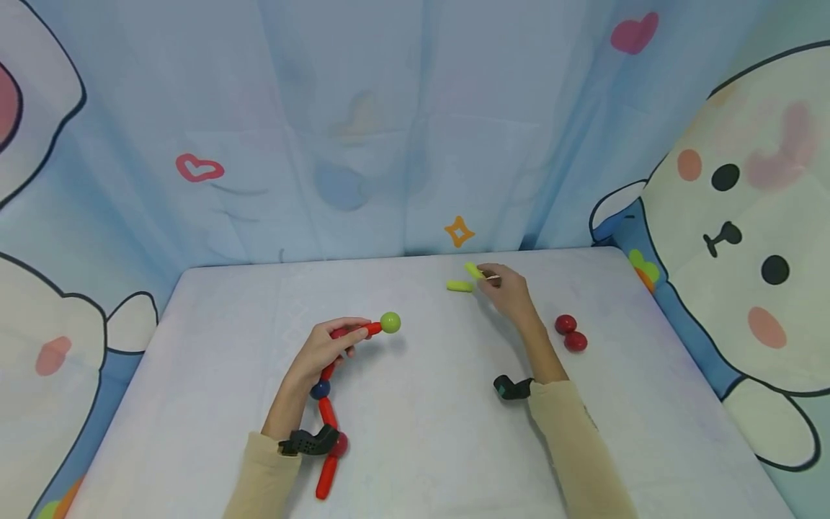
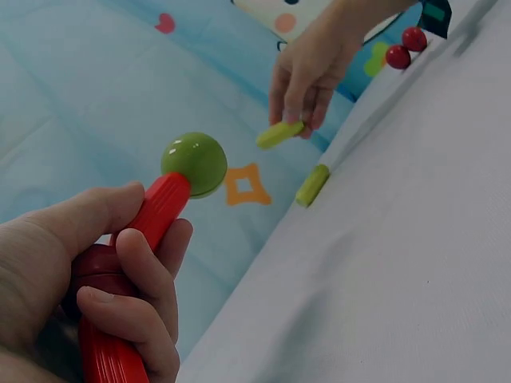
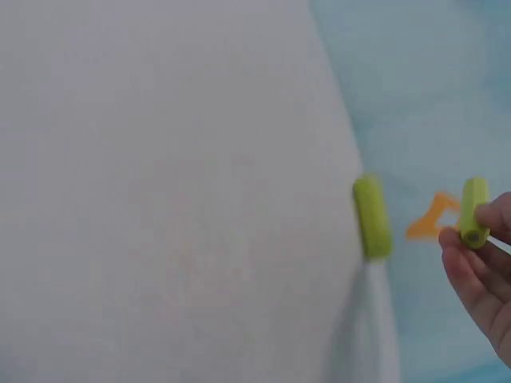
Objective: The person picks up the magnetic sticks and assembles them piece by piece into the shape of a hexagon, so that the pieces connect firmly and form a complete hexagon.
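My left hand (image 1: 331, 344) grips a chain of red rods and coloured balls (image 1: 328, 412) near its upper end. Fingers curl round a dark red ball (image 2: 104, 267) and a ribbed red rod (image 2: 162, 209), which is tipped by a green ball (image 2: 194, 163). Below the hand, the chain runs through a blue ball (image 1: 320, 389) and another red ball (image 1: 340, 444) to a last red rod. Near the table's far edge, my right hand (image 1: 507, 292) pinches a yellow-green rod (image 3: 474, 211) between thumb and fingers. A second yellow-green rod (image 3: 372, 217) lies on the table beside it.
Two red balls (image 1: 570, 333) sit side by side on the white table (image 1: 415, 418), right of the right forearm. A blue printed curtain (image 1: 363, 130) hangs behind the table. Each wrist wears a black camera mount, such as the right mount (image 1: 512, 387).
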The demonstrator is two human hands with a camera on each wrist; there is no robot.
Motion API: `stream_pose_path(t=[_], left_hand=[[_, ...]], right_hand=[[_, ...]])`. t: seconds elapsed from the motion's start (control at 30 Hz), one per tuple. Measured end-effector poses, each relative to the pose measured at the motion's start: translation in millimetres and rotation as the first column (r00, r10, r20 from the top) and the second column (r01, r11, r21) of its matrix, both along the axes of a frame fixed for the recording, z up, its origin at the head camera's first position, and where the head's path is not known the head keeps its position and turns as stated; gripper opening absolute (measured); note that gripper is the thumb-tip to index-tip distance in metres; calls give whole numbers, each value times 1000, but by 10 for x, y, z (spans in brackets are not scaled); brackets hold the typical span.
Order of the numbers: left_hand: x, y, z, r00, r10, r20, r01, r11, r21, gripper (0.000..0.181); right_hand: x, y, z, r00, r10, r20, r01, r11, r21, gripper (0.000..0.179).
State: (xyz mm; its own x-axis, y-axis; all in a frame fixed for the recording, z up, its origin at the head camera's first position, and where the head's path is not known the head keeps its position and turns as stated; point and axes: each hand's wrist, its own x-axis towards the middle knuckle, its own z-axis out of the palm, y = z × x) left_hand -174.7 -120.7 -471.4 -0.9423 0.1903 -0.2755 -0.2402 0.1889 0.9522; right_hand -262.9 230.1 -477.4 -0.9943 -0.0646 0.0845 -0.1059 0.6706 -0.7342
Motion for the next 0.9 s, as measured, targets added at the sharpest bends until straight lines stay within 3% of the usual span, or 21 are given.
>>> stream_pose_path(t=[0.1,0.27,0.47,0.7,0.9], left_hand=[[-3,-14,6,1000,0,-6,0,1000,-3,37],[-15,-31,22,1000,-1,-11,1,1000,-11,38],[-4,-25,16,1000,11,-9,-11,1000,-16,39],[3,-1,-14,1000,12,-6,-12,1000,-1,37],[9,23,-21,1000,10,-14,-10,1000,-6,36]], right_hand=[[215,-118,114,992,119,-34,-122,985,-123,38],[521,-303,209,962,272,-15,-270,944,-191,37],[679,-484,155,908,417,30,-401,889,-220,32],[743,-594,70,882,471,26,-456,864,-212,29],[761,-649,43,888,459,27,-442,868,-225,30]])
